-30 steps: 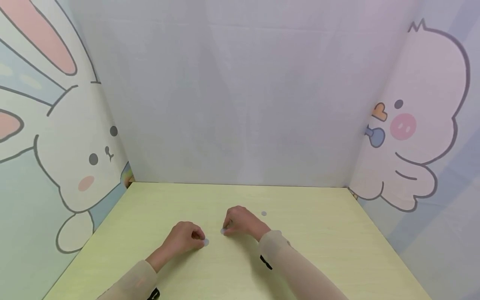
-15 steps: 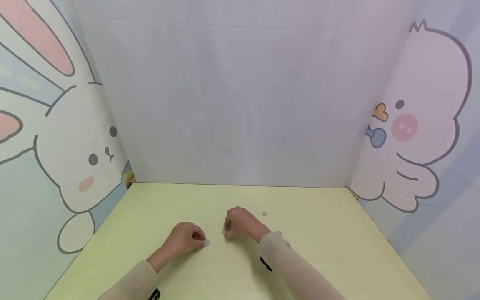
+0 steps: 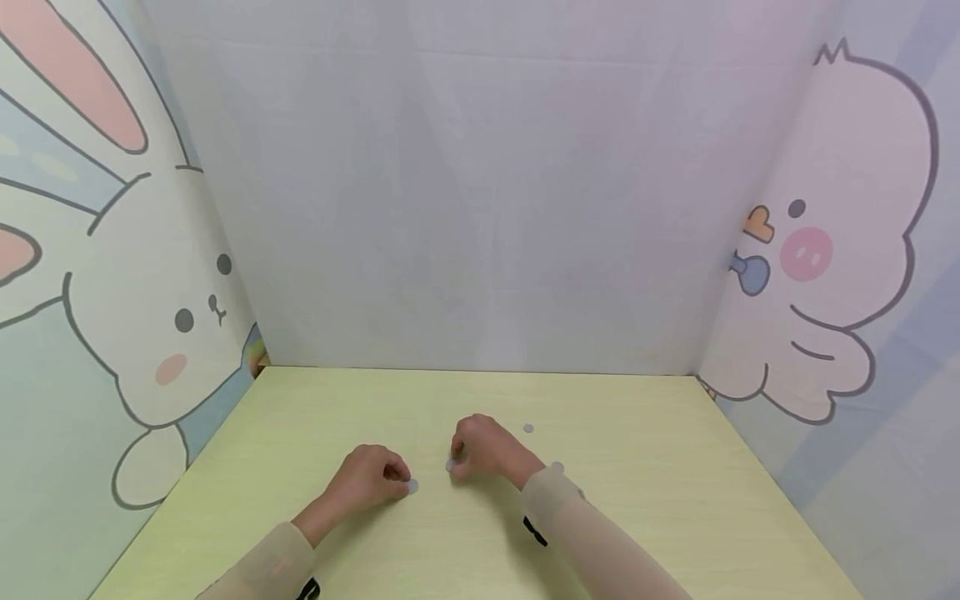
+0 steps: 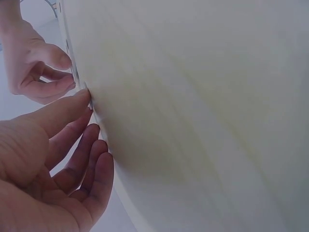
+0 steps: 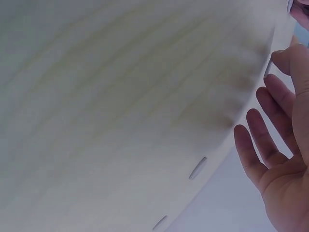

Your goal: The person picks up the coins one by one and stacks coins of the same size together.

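Pinching one pale disc [image 3: 413, 486] in left hand [image 3: 367, 477] and a second disc [image 3: 450, 465] in right hand [image 3: 482, 447], apart at lower centre of the head view, showing only slight rightward creep of right-hand pinch within the last second, suggesting fine adjustment without release.

Cloth-walled booth [image 3: 480, 208], cartoon rabbit panel [image 3: 142, 333], pale tabletop [image 3: 697, 492]
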The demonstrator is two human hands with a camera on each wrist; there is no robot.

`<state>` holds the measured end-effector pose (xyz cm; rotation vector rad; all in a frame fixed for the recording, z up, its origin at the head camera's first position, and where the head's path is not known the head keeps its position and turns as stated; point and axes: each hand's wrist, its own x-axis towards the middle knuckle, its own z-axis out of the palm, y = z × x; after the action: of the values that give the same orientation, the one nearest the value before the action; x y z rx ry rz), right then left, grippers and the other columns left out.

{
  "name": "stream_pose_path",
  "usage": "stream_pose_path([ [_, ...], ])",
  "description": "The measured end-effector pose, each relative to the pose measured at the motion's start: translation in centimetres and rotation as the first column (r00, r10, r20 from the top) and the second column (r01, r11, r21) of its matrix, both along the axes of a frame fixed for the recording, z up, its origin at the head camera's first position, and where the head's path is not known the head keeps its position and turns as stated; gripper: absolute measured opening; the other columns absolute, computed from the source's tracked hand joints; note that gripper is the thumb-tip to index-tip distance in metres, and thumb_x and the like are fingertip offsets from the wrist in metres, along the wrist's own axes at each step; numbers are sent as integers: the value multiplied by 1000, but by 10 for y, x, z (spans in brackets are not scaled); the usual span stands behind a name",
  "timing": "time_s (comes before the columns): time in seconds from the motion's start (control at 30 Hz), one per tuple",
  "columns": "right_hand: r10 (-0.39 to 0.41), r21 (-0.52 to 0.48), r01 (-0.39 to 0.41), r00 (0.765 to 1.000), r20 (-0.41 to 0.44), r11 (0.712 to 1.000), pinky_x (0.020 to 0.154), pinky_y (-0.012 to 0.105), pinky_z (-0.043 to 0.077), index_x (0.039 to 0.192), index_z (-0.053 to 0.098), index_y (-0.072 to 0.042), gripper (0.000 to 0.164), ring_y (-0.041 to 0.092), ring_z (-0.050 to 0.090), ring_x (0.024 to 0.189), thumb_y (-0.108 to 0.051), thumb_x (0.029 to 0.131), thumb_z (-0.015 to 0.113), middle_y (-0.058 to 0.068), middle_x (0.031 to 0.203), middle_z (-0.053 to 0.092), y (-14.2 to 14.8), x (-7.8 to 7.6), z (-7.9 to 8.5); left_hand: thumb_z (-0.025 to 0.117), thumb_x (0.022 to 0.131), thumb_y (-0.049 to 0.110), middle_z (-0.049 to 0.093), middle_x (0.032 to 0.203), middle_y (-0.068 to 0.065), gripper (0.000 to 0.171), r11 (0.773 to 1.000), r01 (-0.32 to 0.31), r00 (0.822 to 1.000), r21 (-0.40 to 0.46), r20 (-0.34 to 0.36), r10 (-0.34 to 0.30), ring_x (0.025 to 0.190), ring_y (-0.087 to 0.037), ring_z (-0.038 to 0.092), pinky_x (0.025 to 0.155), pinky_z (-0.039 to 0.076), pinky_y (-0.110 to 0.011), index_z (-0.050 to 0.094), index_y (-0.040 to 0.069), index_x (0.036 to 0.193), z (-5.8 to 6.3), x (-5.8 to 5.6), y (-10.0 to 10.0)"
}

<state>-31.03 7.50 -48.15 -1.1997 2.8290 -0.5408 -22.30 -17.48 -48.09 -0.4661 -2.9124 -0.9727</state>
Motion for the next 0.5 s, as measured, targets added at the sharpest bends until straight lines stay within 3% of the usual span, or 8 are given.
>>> stream_pose_path([
  [0.5,22,-36,-23,998,-51,999,90,25,50,86,83,-19,9,3,57,83,-21,80,90,-14,84,69,-8,12,2,93,82,21,66,76,12,14,1000,2,1000,6,-4,-2,72,-8,55,67,46,-26,79,19,82,-2,0,-2],
])
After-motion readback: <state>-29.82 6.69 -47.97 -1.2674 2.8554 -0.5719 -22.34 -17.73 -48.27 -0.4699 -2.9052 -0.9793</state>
